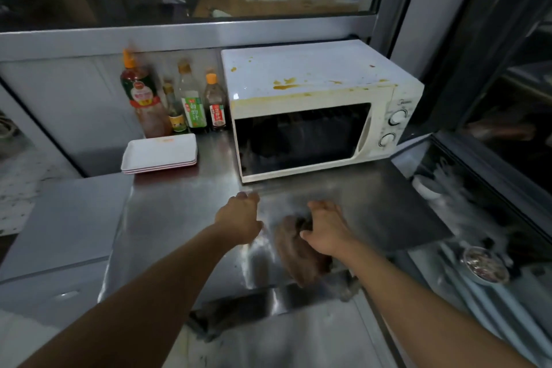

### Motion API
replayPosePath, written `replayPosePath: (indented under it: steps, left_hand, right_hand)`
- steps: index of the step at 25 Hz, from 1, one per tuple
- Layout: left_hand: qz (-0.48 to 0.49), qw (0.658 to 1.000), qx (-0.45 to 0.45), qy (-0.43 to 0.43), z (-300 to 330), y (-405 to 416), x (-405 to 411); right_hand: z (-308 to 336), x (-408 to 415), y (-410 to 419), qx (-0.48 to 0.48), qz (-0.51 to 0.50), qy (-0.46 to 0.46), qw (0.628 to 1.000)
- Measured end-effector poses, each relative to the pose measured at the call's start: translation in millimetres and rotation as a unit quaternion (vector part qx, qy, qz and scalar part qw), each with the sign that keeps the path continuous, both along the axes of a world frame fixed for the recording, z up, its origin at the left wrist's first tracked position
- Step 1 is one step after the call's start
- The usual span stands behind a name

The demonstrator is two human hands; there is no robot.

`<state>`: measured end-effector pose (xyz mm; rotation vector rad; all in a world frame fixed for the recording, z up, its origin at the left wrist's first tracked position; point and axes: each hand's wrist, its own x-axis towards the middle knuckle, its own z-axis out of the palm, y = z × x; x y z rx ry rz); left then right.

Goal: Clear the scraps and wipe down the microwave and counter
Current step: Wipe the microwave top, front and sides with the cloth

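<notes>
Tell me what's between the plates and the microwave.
In the head view, only a bare strip of steel counter separates the stacked plates from the microwave. The four sauce bottles stand further back, against the wall.

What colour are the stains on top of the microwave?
Yellowish-orange stains on the white microwave, head view.

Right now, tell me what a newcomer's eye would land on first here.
The white microwave at the back of the steel counter, its top smeared with yellow-brown sauce stains. Then, in front of it, the right hand holding a brown cloth on the counter, the left hand beside it.
</notes>
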<state>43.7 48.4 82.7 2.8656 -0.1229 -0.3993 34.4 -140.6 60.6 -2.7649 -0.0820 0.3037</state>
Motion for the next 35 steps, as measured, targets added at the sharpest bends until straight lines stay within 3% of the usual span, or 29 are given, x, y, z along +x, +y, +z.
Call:
replayPosePath:
  steps: [8, 12, 17, 20, 23, 25, 28, 31, 33, 35]
  left_hand:
    - [0.025, 1.0, 0.007, 0.008, -16.6, -39.8, -28.7]
    - [0.018, 1.0, 0.004, 0.008, -26.2, -39.7, -30.0]
    - [0.008, 1.0, -0.001, 0.014, -37.1, -27.7, -26.0]
    - [-0.003, 1.0, 0.003, 0.011, -32.6, -22.0, -19.8]
    - [0.001, 1.0, -0.011, 0.008, -16.4, -21.8, -7.8]
    - [-0.007, 0.999, -0.033, -0.008, 0.0, -21.8, 1.2]
    - [-0.016, 0.996, -0.074, -0.04, 28.6, -25.4, 14.2]
    - [0.025, 0.987, -0.16, -0.017, 65.4, -35.7, 20.6]
    - [0.082, 0.95, -0.296, 0.055, 91.9, -44.0, 21.4]
    - [0.121, 0.889, -0.415, 0.153, 115.9, -52.4, 20.2]
  right_hand:
    - [-52.7, -10.2, -23.5, 0.04, 0.022, 0.049, 0.998]
    - [-76.3, -15.5, -14.8, 0.014, 0.035, 0.045, 0.998]
    - [-88.1, -15.5, -5.3, 0.19, -0.108, -0.043, 0.975]
    - [-78.5, -12.0, -10.1, 0.226, -0.127, -0.065, 0.963]
    - [-43.0, -8.7, -21.5, 0.157, -0.081, -0.092, 0.98]
    - [-4.4, -6.7, -26.4, 0.164, -0.045, -0.087, 0.982]
    - [42.5, -2.8, -35.6, 0.162, -0.019, -0.12, 0.979]
    - [86.0, 1.6, -39.0, 0.18, -0.017, -0.166, 0.97]
    - [116.8, 3.2, -38.4, 0.196, -0.019, -0.198, 0.96]
    - [140.2, 6.0, -37.4, 0.203, -0.029, -0.229, 0.952]
